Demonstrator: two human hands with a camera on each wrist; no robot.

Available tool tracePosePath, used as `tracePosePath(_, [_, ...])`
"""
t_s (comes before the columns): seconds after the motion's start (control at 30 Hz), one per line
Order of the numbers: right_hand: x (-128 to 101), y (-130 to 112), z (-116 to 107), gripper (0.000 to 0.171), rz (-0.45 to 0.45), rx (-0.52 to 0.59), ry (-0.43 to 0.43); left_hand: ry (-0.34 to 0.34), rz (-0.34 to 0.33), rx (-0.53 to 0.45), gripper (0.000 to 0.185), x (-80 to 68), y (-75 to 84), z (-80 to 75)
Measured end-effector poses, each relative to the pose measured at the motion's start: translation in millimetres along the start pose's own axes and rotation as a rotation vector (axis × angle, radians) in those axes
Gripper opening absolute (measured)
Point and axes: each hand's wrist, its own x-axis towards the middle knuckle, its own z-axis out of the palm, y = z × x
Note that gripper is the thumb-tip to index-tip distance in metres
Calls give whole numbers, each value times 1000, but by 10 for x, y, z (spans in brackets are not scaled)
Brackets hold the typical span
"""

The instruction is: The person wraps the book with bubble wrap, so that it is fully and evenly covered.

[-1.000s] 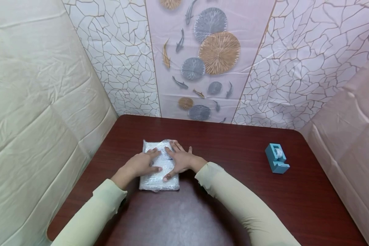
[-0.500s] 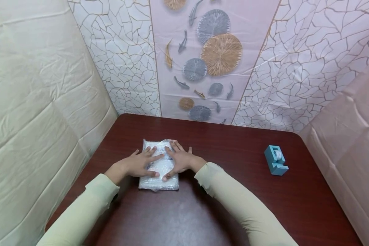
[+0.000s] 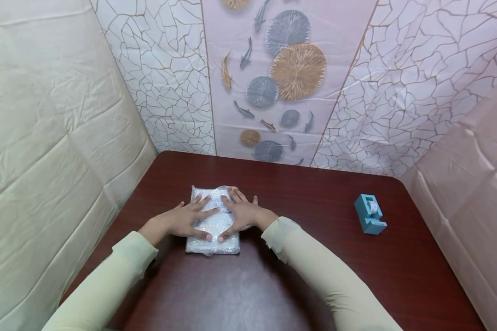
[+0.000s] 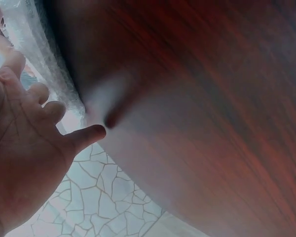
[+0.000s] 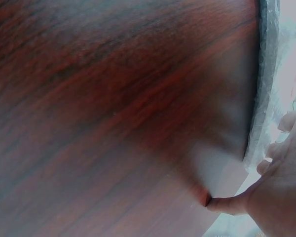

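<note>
Bubble-wrapped parcel (flat on table)

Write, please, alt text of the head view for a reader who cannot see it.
Both hands, left hand and right hand, lie flat with spread fingers on a parcel in bubble wrap, on a dark red table. A blue tape dispenser stands apart to the right, and patterned sheets form the walls.

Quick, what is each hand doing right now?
Left hand: open, fingers flat on the bubble-wrapped package.
Right hand: open, fingers flat on the same package.
</note>
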Motion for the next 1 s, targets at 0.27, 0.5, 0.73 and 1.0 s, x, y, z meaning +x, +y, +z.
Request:
tracePosePath(0.27, [4, 32, 19, 141, -18, 9, 16, -33, -13, -17, 95, 16, 20, -17])
tracePosePath(0.5, [-37, 40, 40, 136, -25, -39, 47, -29, -8, -45, 94, 18, 40, -5])
tracePosePath(0.73, [-360, 182, 32, 109, -47, -34, 122, -30, -7, -51, 95, 41, 41, 34])
tracePosePath(1.0, [-823, 458, 110, 102, -34, -51, 206, -26, -13, -51, 96, 34, 30, 32])
